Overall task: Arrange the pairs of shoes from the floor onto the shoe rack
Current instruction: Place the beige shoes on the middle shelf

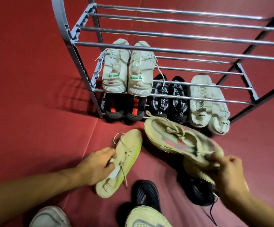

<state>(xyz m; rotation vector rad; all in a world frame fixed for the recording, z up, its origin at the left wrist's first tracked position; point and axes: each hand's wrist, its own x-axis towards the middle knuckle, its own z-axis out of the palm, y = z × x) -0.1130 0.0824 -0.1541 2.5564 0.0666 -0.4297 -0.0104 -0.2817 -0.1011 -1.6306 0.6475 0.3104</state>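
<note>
Now each hand's grip holds one tan knit shoe, left hand (97, 167) on the yellow-striped shoe (124, 159), right hand (229, 171) lifting the pink-striped shoe (180, 140) toward the shoe rack (165, 51), so both go up together.

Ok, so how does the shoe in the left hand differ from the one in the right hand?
The left hand grips a beige shoe with a neon yellow-green stripe, which looks to rest on the floor. The right hand holds a beige shoe with a grey-and-pink stripe, lifted, turned on its side and motion-blurred. They look like odd shoes, not a pair. Both are beige knit lace-up sneakers.
</note>
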